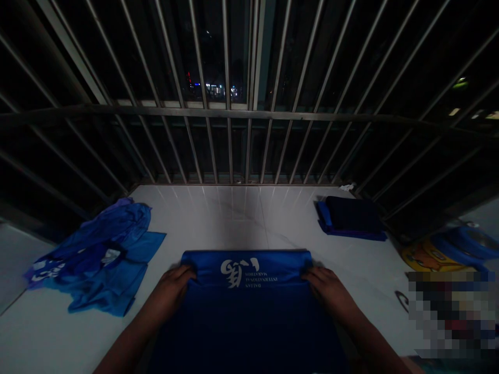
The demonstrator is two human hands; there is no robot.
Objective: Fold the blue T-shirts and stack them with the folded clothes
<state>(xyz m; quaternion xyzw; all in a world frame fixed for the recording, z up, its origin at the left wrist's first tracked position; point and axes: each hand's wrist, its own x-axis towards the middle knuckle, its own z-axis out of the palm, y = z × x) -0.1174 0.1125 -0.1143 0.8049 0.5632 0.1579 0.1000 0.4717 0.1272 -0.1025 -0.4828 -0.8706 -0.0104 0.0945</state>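
Near centre, one blue cloth (241, 322) lies spread, held by two hands.
Closed fingers of the left hand (173, 288) and right hand (325, 284) pinch its far corners; beyond, on the white tiled surface (218, 223), one loose heap (105, 249) sits left, apparently still unfolded, its pieces too tangled to count, and one neat stack (353, 215) sits right, already folded, at least two pieces by its layers; farthest stands one metal grille (195, 111).
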